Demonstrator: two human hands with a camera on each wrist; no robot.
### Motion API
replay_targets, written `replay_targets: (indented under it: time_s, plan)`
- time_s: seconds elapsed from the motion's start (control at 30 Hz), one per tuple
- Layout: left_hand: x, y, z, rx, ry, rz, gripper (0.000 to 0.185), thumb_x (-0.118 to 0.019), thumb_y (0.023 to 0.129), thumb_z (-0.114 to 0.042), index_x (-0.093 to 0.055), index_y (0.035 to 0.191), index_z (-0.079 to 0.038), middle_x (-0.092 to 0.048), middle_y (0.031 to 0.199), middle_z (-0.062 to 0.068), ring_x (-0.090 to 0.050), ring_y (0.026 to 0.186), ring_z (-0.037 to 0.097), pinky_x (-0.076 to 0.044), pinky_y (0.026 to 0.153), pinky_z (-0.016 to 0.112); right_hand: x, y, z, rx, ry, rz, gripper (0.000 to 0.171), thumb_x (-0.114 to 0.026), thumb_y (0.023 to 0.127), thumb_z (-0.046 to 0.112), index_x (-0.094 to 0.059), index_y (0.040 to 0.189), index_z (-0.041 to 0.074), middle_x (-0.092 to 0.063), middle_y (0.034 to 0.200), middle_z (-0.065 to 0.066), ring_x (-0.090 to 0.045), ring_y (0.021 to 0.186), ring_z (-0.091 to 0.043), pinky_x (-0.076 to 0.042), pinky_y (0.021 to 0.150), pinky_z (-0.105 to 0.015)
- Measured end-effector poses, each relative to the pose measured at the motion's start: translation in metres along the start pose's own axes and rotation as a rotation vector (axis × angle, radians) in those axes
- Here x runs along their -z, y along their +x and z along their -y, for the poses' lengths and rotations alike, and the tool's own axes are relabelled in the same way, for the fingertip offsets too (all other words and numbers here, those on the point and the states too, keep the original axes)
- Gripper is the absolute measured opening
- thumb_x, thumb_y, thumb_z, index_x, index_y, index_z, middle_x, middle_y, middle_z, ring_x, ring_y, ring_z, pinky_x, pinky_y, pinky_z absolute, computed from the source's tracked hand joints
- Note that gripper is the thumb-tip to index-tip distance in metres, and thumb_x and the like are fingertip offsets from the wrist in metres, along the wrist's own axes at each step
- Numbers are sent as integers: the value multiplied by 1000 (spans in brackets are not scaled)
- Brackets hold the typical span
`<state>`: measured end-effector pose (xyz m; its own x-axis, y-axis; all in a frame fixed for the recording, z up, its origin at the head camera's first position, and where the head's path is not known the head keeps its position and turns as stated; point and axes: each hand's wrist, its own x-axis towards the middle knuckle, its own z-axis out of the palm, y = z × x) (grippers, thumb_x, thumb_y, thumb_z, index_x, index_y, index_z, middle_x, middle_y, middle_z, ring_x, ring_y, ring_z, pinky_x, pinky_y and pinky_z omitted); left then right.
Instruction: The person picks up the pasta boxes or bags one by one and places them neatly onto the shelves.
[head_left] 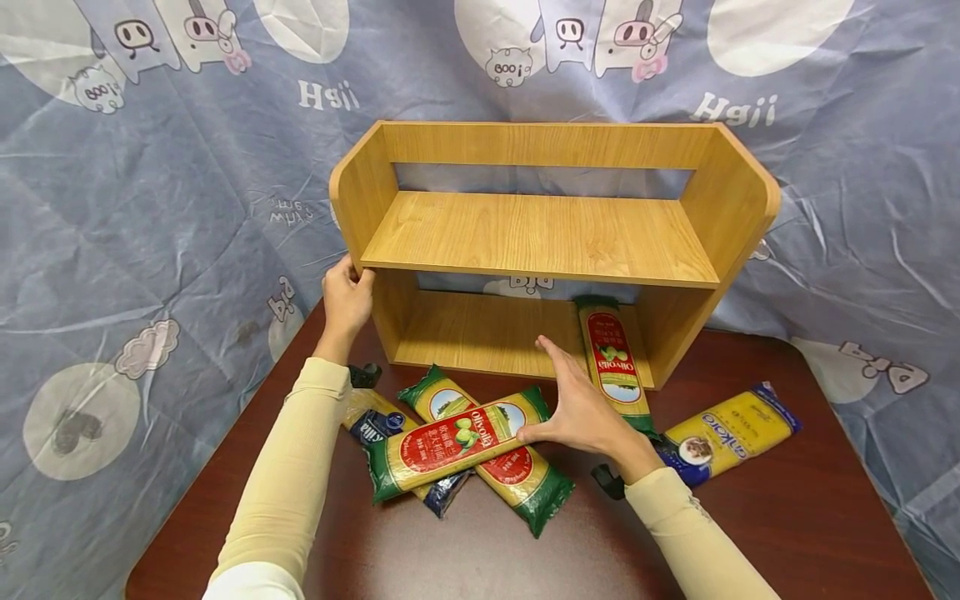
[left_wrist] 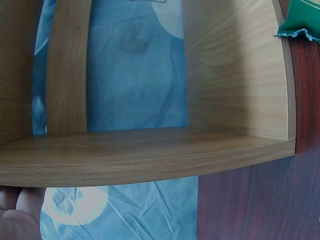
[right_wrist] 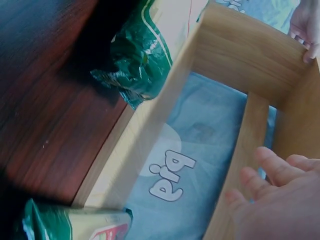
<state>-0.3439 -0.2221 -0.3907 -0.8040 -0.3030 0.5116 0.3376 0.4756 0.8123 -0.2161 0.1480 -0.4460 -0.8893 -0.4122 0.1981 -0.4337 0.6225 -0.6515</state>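
Note:
A two-level wooden shelf (head_left: pixel 540 237) stands on the dark red table (head_left: pixel 787 517). My left hand (head_left: pixel 349 290) grips the front edge of its left side panel, fingers curled round the board; in the left wrist view only my fingers (left_wrist: pixel 15 215) show under the shelf board (left_wrist: pixel 140 157). My right hand (head_left: pixel 573 404) is flat with straight fingers in front of the lower level, its thumb at the end of a red-and-green pasta packet (head_left: pixel 453 446). Another such packet (head_left: pixel 613 362) lies half inside the lower level. The right wrist view shows my right hand (right_wrist: pixel 282 200) by the shelf (right_wrist: pixel 235 50).
A second green packet (head_left: pixel 517 479) and a blue-and-yellow one (head_left: pixel 378 421) lie crossed under the first. A yellow-and-blue packet (head_left: pixel 731 433) lies to the right. A blue printed cloth (head_left: pixel 150 208) hangs behind and drapes round the table. The upper level holds nothing.

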Motion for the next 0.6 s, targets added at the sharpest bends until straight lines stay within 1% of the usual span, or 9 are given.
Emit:
replay_targets:
  time_s: [0.1,0.2,0.4,0.6]
  plan:
    - [-1,0,1,-2,5,0,19,-60,94,-7,-74,105,-2,-75,91,16,-70,82,20,-48,64,21,-5,4,-3,8,34,24,136,-97,63,46,-10,164,21,-26,165,-5,-23,150,-32,-26,113,-64]
    - [-1,0,1,-5,7,1,19,-60,94,-7,-74,106,-1,-75,90,16,-70,82,20,-48,64,21,-10,8,-5,22,49,43,134,-97,63,43,-11,164,20,-28,164,-6,-26,148,-34,-27,112,-64]
    - [1,0,0,-3,0,0,18,-60,95,-8,-74,106,-1,-76,91,16,-70,83,21,-48,64,22,-21,16,-9,40,63,79,133,-97,63,43,-14,163,20,-31,163,-5,-30,148,-32,-29,113,-61]
    - [1,0,-1,-9,6,6,19,-60,95,-7,-74,108,-2,-76,92,15,-68,81,18,-48,65,21,-33,23,-12,90,90,110,132,-98,62,43,-16,163,22,-39,160,-1,-36,145,-31,-32,111,-59]
